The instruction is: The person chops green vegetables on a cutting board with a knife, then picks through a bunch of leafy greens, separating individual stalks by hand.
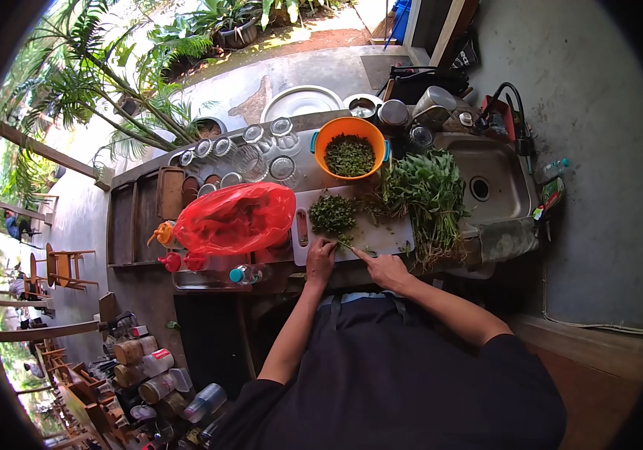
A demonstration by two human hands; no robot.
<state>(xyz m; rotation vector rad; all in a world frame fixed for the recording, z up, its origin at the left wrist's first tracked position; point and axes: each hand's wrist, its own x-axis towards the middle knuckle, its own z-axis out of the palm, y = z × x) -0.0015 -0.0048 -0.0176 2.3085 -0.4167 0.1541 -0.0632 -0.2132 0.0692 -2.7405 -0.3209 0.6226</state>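
A white cutting board [392, 234] lies on the counter in front of me. My left hand [320, 260] is closed at its near edge, fingers bent over a few green stems [346, 238]. From the right, my right hand [386, 271] grips what looks like a small knife [360, 253], index finger stretched toward the stems; most of the knife is hidden. Just beyond my left fingers sits a heap of chopped greens [332, 214]. An orange bowl [322, 136] behind the board holds more chopped leaves. Right of the board lies a big bunch of leafy greens [430, 187] with roots toward me.
A red plastic bag [235, 217] stands left of the board, near a teal-capped bottle [249, 274]. Several glass jars [248, 161] are grouped behind it. At right is a metal sink [512, 169]; metal canisters [394, 114] stand at the back.
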